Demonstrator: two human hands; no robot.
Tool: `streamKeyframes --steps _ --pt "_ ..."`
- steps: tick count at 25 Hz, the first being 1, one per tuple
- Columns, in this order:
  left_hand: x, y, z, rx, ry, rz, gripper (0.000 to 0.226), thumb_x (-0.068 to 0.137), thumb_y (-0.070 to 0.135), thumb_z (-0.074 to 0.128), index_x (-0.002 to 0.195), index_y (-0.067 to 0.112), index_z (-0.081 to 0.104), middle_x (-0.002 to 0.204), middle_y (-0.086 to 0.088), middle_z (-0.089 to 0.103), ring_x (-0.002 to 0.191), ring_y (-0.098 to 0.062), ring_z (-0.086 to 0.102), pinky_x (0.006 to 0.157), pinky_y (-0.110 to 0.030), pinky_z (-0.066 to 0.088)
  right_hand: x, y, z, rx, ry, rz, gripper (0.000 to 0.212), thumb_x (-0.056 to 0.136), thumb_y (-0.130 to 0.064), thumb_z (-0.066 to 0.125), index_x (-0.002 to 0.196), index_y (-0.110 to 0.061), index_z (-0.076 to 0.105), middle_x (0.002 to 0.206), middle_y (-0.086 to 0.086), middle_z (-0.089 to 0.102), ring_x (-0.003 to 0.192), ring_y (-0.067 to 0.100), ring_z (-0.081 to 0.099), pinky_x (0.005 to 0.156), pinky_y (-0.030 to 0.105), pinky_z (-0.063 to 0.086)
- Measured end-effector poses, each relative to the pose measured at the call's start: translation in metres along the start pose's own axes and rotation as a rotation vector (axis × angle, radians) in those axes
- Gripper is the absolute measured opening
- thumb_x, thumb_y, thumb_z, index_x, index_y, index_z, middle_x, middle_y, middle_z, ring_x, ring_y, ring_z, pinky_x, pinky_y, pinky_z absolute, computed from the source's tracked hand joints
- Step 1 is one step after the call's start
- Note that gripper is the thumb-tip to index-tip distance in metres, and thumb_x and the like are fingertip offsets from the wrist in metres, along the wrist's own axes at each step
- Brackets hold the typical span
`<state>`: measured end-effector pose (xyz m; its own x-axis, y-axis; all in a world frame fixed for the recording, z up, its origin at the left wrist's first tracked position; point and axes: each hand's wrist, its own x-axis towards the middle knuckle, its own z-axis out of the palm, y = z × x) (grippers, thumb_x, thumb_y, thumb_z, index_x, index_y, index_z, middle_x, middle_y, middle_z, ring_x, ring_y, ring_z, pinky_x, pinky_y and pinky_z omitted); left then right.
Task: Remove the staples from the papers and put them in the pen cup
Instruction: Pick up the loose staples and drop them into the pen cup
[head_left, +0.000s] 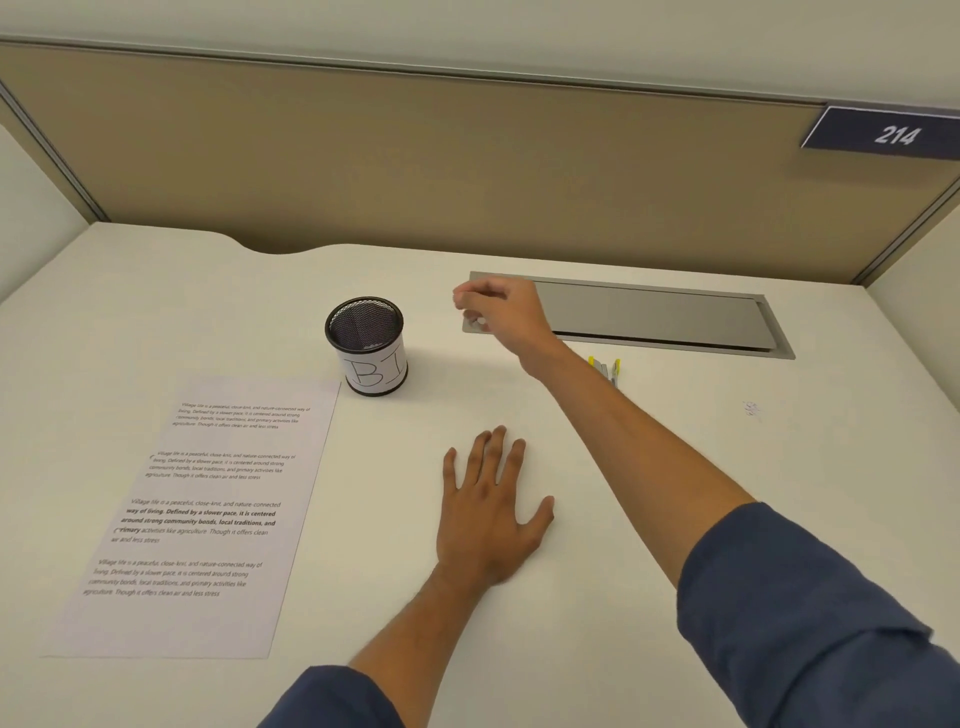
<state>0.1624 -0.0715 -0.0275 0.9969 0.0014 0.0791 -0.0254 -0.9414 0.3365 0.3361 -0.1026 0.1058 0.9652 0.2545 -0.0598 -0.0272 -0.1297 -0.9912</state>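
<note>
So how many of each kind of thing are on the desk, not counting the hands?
Pen cup: 1
Printed paper: 1
Yellow-capped tool by the right forearm, partly hidden: 1
Grey cable hatch set in the desk: 1
Total: 4

Left hand (491, 512) flat on desk (649, 467); right hand (501, 312) raised, fingers pinched, beside pen cup (366, 345); paper (208, 514) left.

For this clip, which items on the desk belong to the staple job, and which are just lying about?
Job:
- white printed paper sheet
- black mesh pen cup with white label
- right hand, fingers curled, raised right of the cup
- left hand, flat on the desk

Lying about:
- yellow-capped markers
- grey metal cable hatch
- dark blue sign reading 214
</note>
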Motion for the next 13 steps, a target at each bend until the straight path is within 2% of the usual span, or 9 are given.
streamKeyframes --steps 4,13 --pt "0.000 0.000 0.000 0.020 -0.016 0.000 0.075 0.092 0.067 0.024 0.155 0.027 0.020 0.166 0.004 0.007 0.152 -0.015 0.000 0.120 -0.048 -0.006 -0.018 0.017 -0.033 -0.027 0.069 0.056 0.008 0.087 -0.014 0.065 0.082 -0.018 0.071 0.078 -0.004 0.069 0.069 0.007 0.063 0.063 0.019 0.046" --pt "-0.001 -0.001 -0.001 0.061 -0.011 -0.002 0.076 0.090 0.070 0.020 0.155 0.030 0.020 0.165 0.006 0.008 0.152 -0.013 0.002 0.121 -0.045 -0.005 -0.068 0.050 -0.107 -0.070 0.093 0.086 0.006 0.082 -0.012 0.071 0.088 -0.010 0.073 0.085 -0.001 0.073 0.075 0.011 0.063 0.071 0.024 0.049"
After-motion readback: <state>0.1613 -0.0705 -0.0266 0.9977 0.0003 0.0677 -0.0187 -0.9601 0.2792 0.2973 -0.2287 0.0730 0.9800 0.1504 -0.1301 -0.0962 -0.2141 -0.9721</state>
